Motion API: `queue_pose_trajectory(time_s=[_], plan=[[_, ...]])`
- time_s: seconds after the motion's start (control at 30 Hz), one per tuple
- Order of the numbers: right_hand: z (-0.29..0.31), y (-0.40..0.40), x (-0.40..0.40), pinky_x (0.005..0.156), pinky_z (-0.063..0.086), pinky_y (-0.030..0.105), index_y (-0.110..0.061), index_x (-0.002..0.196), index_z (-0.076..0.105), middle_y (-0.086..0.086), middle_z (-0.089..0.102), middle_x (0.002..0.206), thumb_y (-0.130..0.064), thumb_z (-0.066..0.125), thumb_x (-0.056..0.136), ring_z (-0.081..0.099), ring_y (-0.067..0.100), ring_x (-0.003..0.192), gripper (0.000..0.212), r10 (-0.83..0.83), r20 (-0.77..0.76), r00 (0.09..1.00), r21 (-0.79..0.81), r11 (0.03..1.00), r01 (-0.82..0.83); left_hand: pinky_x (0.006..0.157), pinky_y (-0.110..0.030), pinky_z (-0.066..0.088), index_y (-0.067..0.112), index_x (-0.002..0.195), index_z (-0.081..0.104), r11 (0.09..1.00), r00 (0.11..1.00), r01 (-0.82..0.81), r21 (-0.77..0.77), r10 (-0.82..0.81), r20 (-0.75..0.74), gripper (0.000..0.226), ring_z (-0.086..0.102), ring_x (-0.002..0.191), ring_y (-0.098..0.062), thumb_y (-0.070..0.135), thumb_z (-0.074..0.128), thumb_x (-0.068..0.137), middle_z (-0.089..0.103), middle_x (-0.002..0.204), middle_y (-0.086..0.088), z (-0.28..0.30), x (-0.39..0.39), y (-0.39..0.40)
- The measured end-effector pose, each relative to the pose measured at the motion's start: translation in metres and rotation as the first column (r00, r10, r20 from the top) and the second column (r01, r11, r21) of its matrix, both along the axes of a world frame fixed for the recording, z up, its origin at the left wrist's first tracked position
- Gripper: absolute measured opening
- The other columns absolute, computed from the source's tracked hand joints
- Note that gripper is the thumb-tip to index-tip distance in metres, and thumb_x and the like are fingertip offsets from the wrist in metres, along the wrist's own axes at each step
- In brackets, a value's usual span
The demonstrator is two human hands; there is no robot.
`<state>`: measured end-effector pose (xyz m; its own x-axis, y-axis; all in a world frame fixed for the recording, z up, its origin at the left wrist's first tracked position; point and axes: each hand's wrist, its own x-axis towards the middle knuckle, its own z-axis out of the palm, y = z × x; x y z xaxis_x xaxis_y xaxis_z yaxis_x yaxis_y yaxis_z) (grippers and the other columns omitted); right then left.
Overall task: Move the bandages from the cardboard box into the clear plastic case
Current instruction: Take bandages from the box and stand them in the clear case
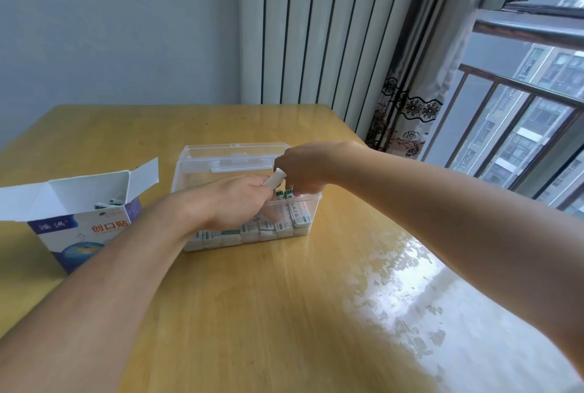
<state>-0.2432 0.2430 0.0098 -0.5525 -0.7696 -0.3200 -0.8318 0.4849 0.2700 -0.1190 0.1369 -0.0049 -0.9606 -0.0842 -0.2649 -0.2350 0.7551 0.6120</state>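
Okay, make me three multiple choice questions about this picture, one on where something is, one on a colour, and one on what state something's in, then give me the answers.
1. Where does the cardboard box stand relative to the clear plastic case?
A. To its left
B. To its right
C. Inside it

2. What colour is the table?
A. White
B. Yellowish wood
C. Black

3. What state is the case lid in?
A. Shut
B. Lying on the floor
C. Open, tilted back

Answers:
1 A, the box sits at the picture's left edge.
2 B, a glossy wood grain shows.
3 C, both hands, left hand and right hand, reach in among the bandages.
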Motion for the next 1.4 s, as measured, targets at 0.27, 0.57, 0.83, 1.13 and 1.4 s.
queue_pose_trajectory(time_s=[0.27,0.57,0.83,1.13,1.4], plan=[[-0.003,0.000,-0.004,0.084,0.047,0.028,-0.019,0.137,0.055,-0.009,0.063,0.135,-0.011,0.063,0.098,0.061,0.016,0.109,0.041,0.005,0.031,1.000,-0.024,1.000,-0.004,0.076,-0.032,0.037,0.022,0.093,0.059,1.000,0.999,-0.014,-0.014,0.013,-0.039,0.034,0.051,0.095,-0.020,0.035,0.031,0.108,0.063,0.103,0.002,-0.008,-0.004,-0.009],[0.000,-0.009,0.000,0.086,0.055,0.034,-0.028,0.137,0.058,-0.006,0.067,0.123,-0.014,0.062,0.097,0.066,0.018,0.106,0.043,0.089,-0.131,0.987,-0.107,0.989,-0.104,0.090,-0.050,0.055,0.015,0.087,0.055,0.936,0.883,-0.237,0.262,0.319,-0.343,0.026,0.072,0.082,-0.021,0.020,0.034,0.101,0.077,0.076,0.001,-0.012,-0.010,-0.022],[-0.007,-0.020,0.009,0.069,0.043,0.031,-0.026,0.129,0.062,-0.004,0.069,0.108,-0.024,0.056,0.101,0.061,0.019,0.086,0.028,0.178,-0.367,0.913,-0.005,0.981,-0.193,0.079,-0.047,0.060,0.022,0.079,0.052,0.877,0.781,-0.334,0.345,0.462,-0.420,0.028,0.071,0.067,-0.022,0.018,0.033,0.099,0.073,0.065,-0.004,-0.017,-0.015,-0.026],[-0.016,-0.033,0.002,0.088,0.056,0.040,-0.023,0.125,0.065,-0.001,0.068,0.108,-0.037,0.050,0.102,0.065,0.021,0.095,0.031,-0.002,0.005,1.000,0.002,1.000,0.002,0.081,-0.047,0.060,0.018,0.091,0.049,0.887,0.788,-0.327,0.326,0.446,-0.425,0.018,0.071,0.068,-0.020,0.018,0.033,0.098,0.073,0.066,-0.002,-0.021,-0.017,-0.027],[-0.011,-0.033,-0.005,0.097,0.053,0.041,-0.019,0.131,0.065,-0.002,0.065,0.123,-0.031,0.059,0.101,0.059,0.023,0.113,0.033,0.048,-0.051,0.998,0.125,0.991,-0.041,0.081,-0.046,0.060,0.017,0.097,0.052,0.890,0.789,-0.331,0.314,0.443,-0.425,0.020,0.071,0.069,-0.018,0.018,0.032,0.099,0.073,0.069,-0.003,-0.021,-0.018,-0.025]])
